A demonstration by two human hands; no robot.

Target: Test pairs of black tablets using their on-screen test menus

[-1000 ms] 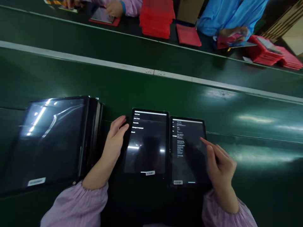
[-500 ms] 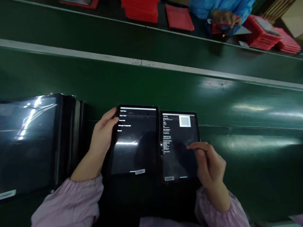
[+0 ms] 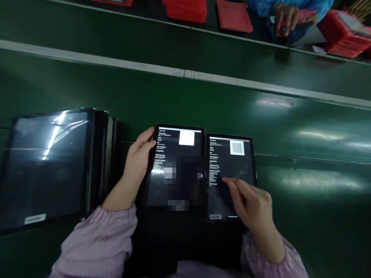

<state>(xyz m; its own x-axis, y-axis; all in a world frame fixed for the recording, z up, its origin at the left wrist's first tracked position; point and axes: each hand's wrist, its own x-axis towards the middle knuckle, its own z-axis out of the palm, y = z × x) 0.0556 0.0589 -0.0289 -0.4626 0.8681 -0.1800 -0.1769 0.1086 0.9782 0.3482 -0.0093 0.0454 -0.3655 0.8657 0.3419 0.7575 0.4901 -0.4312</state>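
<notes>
Two tablets lie side by side, both lit with lines of white text on black. My left hand (image 3: 139,156) grips the left edge of the left tablet (image 3: 155,193), thumb over its frame. That tablet shows an info page with a white square; a blocky blur hides part of its screen. Over the right tablet (image 3: 216,199) is my right hand (image 3: 252,202), index finger stretched toward the middle of the screen and nothing held. I cannot tell whether the fingertip touches the glass. The right tablet shows a similar page with a square code.
At the left stands a stack of dark tablets (image 3: 55,162). A pale metal strip (image 3: 127,63) crosses the green bench (image 3: 290,119). Beyond it are red pouches (image 3: 185,9) and a red stack (image 3: 344,36). A person in blue sleeves has a hand (image 3: 286,17) on something red.
The left tablet's screen went from a menu list to the info page. My right index finger shifted left over the right tablet. The whole view swung slightly left.
</notes>
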